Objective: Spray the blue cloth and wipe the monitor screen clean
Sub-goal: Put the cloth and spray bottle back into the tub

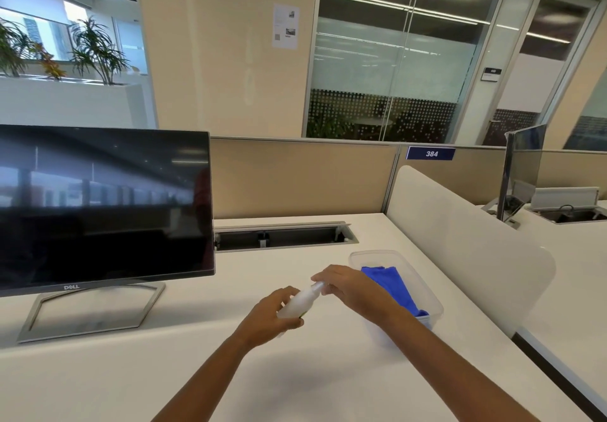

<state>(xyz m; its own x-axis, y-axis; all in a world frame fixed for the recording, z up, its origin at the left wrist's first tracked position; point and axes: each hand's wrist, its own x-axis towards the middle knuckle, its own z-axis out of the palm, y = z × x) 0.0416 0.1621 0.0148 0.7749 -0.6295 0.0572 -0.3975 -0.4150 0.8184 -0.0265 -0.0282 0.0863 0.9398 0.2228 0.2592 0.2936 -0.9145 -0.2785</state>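
A white spray bottle (300, 303) is held over the white desk, tilted with its top toward the right. My left hand (274, 314) grips the bottle's body. My right hand (351, 285) pinches the bottle's top with its fingertips. The blue cloth (392, 285) lies bunched inside a clear plastic container (430, 300) just right of my hands; my right wrist hides part of it. The black monitor screen (98, 204), switched off and showing reflections, stands at the left on a silver stand (92, 313).
An open cable tray (282, 236) is set into the desk behind my hands. A white curved divider (460, 237) borders the desk on the right, with a second monitor (522, 171) beyond it. Beige partition panels (302, 178) close off the back.
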